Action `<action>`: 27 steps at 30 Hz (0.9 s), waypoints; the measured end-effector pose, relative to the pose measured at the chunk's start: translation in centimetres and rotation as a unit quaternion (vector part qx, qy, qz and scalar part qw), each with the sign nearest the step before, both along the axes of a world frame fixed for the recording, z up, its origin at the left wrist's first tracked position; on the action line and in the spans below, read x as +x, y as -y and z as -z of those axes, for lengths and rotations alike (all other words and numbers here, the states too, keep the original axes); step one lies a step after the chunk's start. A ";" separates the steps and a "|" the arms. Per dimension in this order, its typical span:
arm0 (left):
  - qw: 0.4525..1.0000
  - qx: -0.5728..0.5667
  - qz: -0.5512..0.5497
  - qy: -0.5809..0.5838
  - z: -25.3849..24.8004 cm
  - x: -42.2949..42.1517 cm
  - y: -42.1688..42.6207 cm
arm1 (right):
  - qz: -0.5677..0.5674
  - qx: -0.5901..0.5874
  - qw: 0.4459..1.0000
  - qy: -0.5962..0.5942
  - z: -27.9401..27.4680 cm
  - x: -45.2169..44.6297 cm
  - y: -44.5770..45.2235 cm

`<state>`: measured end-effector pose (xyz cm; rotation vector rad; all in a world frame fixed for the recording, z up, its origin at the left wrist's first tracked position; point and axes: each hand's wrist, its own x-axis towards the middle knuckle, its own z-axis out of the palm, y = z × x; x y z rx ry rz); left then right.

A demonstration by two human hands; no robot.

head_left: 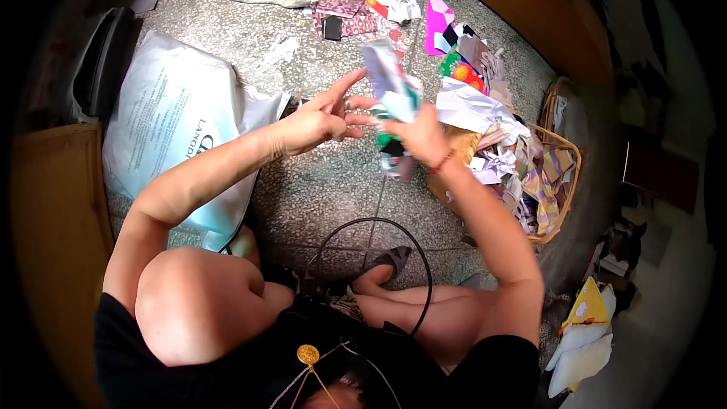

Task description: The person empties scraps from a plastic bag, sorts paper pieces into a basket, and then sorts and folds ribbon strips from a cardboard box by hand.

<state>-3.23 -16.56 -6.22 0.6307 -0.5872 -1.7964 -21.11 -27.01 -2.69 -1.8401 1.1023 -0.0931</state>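
Our right hand [421, 136] is clamped on a blurred bundle of scraps [391, 79], left of the wicker basket [578, 163]. Our left hand [318, 121] is farther left of that basket, fingers spread near the bundle; we can't tell if they touch it.

Single head-worn view, facing forward and steeply down, wide-angled with dark rounded edges, bent knee [189, 303] close at lower left, left hand [319, 123] and right hand [422, 136] near mid-frame, speckled floor [303, 193] stretching beyond them
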 end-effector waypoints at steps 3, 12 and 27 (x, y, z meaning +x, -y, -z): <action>0.980 -0.111 -0.006 0.168 -1.3 0.1 -0.4 | 0.062 -0.137 0.988 -0.028 -4.0 -5.2 2.3; 0.647 -0.164 0.154 0.728 11.4 2.1 -6.1 | 0.110 -0.272 0.861 -0.415 2.6 -18.4 4.3; 0.526 -0.196 0.104 0.821 14.4 1.6 -1.3 | 0.046 -0.300 0.872 -0.383 4.5 -16.2 7.8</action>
